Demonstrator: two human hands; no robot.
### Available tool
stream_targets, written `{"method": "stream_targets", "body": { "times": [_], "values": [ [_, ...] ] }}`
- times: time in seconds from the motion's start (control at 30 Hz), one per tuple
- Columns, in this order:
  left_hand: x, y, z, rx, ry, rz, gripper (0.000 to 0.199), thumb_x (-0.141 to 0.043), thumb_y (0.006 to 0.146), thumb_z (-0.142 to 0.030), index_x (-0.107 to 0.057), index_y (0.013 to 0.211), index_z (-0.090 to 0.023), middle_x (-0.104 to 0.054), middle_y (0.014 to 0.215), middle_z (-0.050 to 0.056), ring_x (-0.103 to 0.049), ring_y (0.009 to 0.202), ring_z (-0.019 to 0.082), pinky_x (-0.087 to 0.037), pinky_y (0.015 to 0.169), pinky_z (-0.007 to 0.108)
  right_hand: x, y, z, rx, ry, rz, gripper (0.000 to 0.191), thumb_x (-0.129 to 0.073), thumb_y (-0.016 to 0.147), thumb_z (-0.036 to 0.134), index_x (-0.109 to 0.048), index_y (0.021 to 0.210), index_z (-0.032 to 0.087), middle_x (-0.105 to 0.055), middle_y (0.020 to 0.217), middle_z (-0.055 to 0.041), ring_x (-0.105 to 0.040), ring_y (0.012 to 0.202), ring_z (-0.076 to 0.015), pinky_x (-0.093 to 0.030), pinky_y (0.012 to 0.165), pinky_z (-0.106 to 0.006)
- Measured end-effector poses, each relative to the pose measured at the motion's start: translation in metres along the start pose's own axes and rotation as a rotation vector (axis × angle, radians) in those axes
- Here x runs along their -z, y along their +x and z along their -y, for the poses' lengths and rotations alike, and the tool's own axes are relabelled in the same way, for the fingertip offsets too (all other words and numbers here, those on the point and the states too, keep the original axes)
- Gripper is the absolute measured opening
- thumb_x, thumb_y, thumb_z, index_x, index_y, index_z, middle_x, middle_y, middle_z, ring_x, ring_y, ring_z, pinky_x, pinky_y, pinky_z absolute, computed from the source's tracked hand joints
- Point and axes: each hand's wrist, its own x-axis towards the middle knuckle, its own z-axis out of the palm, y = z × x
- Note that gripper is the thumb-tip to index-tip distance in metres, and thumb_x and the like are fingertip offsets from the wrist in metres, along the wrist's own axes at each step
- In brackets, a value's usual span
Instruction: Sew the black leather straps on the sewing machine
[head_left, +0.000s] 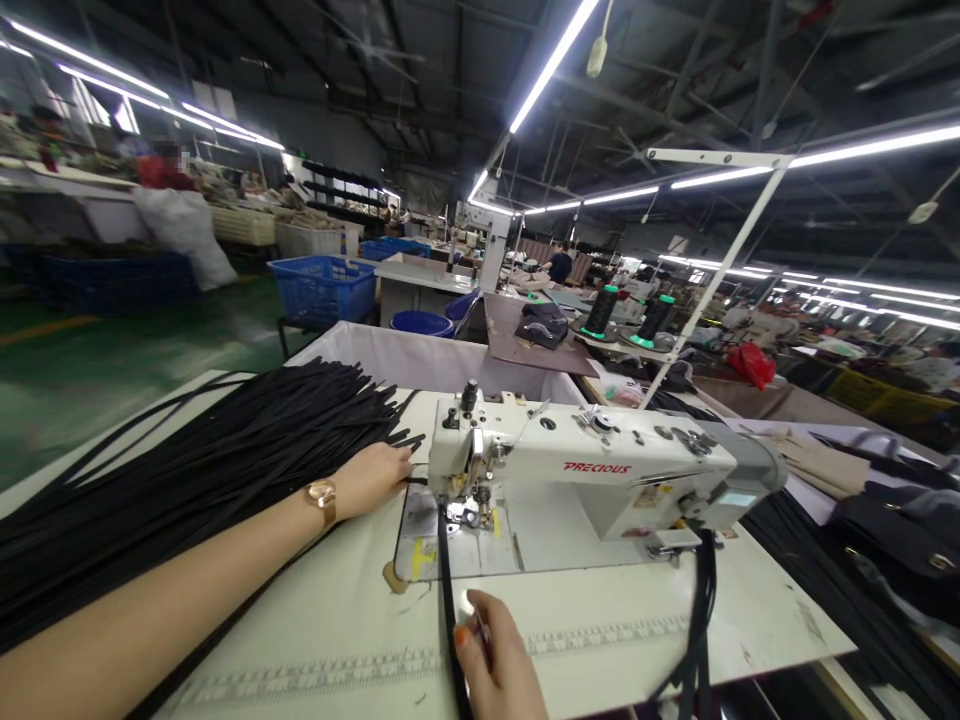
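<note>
A white sewing machine (585, 455) marked PRECIOUS stands on a pale table. A narrow black strap (447, 600) runs from under its presser foot toward the table's front edge. My left hand (375, 478), with a gold watch on the wrist, reaches to the left of the machine head. Its fingers are closed at a short black strap piece behind the needle area; the fingertips are partly hidden. My right hand (499, 660) is beside the front strap, thumb and forefinger curled around a small shiny metal object whose kind I cannot make out.
A large pile of black straps (225, 450) covers the table's left side. More straps (703, 610) hang at the right below the motor. Black thread cones (600, 312) and a blue basket (322, 288) stand beyond. A measuring scale (322, 675) runs along the front.
</note>
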Motion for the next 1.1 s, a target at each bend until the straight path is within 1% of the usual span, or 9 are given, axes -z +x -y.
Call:
{"method": "stream_targets", "body": {
  "times": [0.07,0.17,0.23,0.33,0.5,0.63,0.8,0.97,1.1],
  "values": [
    [0.008,-0.024,-0.007,-0.038,-0.026,0.11,0.023,-0.058,0.089,-0.03,-0.068,0.071,-0.02,-0.067,0.076,0.002,-0.065,0.071,0.017,-0.048,0.072,0.028,0.002,-0.003,0.016,0.007,-0.025,0.015,0.039,-0.045,0.092,0.055,-0.059,0.105,0.021,-0.065,0.084,-0.0076,-0.06,0.08,-0.0231,-0.045,0.076,-0.035],
    [0.009,-0.057,-0.028,0.025,-0.1,0.195,0.028,-0.046,0.096,-0.029,-0.068,0.082,-0.022,-0.069,0.08,0.002,-0.066,0.074,0.018,-0.047,0.068,0.027,-0.005,0.0,0.039,-0.042,0.175,0.196,0.035,-0.036,0.096,0.051,-0.053,0.087,0.022,-0.05,0.06,0.0026,-0.042,0.051,-0.0132,-0.034,0.051,-0.027],
    [0.003,-0.074,-0.042,0.123,-0.191,0.204,0.03,-0.04,0.097,-0.027,-0.068,0.087,-0.021,-0.07,0.084,0.004,-0.066,0.078,0.02,-0.048,0.07,0.028,-0.014,0.01,0.051,-0.183,0.345,0.29,0.027,-0.04,0.096,0.046,-0.049,0.088,0.022,-0.049,0.061,0.0056,-0.029,0.042,-0.0081,-0.021,0.041,-0.022],
    [-0.006,-0.088,-0.051,0.203,-0.266,0.159,0.031,-0.037,0.098,-0.027,-0.066,0.089,-0.021,-0.07,0.087,0.006,-0.066,0.082,0.021,-0.048,0.074,0.03,-0.026,0.038,0.061,-0.374,0.459,0.349,0.018,-0.045,0.094,0.039,-0.046,0.09,0.022,-0.05,0.065,0.0069,-0.026,0.039,-0.0041,-0.014,0.037,-0.017],
    [-0.008,-0.088,-0.042,0.203,-0.263,0.142,0.03,-0.037,0.098,-0.029,-0.063,0.084,-0.022,-0.069,0.083,0.004,-0.065,0.078,0.02,-0.045,0.072,0.03,-0.033,0.088,0.066,-0.507,0.455,0.424,0.023,-0.04,0.097,0.031,-0.048,0.08,0.018,-0.051,0.057,0.0052,-0.026,0.033,-0.002,-0.014,0.034,-0.014],
    [-0.003,-0.085,-0.04,0.188,-0.233,0.156,0.029,-0.037,0.099,-0.027,-0.06,0.081,-0.023,-0.067,0.079,0.003,-0.064,0.074,0.02,-0.043,0.07,0.031,-0.038,0.108,0.068,-0.564,0.452,0.477,0.026,-0.037,0.097,0.024,-0.051,0.077,0.016,-0.051,0.054,0.0041,-0.025,0.031,-0.0021,-0.013,0.033,-0.013],
    [0.003,-0.084,-0.045,0.146,-0.126,0.205,0.03,-0.037,0.1,-0.026,-0.062,0.083,-0.022,-0.066,0.081,0.002,-0.064,0.077,0.022,-0.042,0.073,0.033,-0.046,0.115,0.068,-0.572,0.47,0.501,0.027,-0.037,0.097,0.022,-0.054,0.076,0.015,-0.053,0.054,0.0027,-0.026,0.032,-0.003,-0.011,0.034,-0.015],
    [0.004,-0.085,-0.047,0.073,-0.029,0.233,0.032,-0.036,0.1,-0.025,-0.066,0.091,-0.022,-0.066,0.084,0.003,-0.064,0.077,0.023,-0.042,0.073,0.036,-0.05,0.111,0.065,-0.49,0.5,0.426,0.023,-0.042,0.095,0.019,-0.053,0.075,0.015,-0.047,0.049,0.005,-0.022,0.034,-0.0025,-0.005,0.038,-0.018],
    [0.013,-0.085,-0.054,0.049,-0.107,0.155,0.032,-0.036,0.101,-0.029,-0.066,0.095,-0.022,-0.068,0.089,0.004,-0.064,0.082,0.022,-0.045,0.076,0.036,-0.042,0.093,0.068,-0.401,0.537,0.36,0.018,-0.043,0.093,0.017,-0.053,0.078,0.015,-0.045,0.049,0.0059,-0.022,0.036,-0.0035,-0.005,0.037,-0.02]
  ]
}}
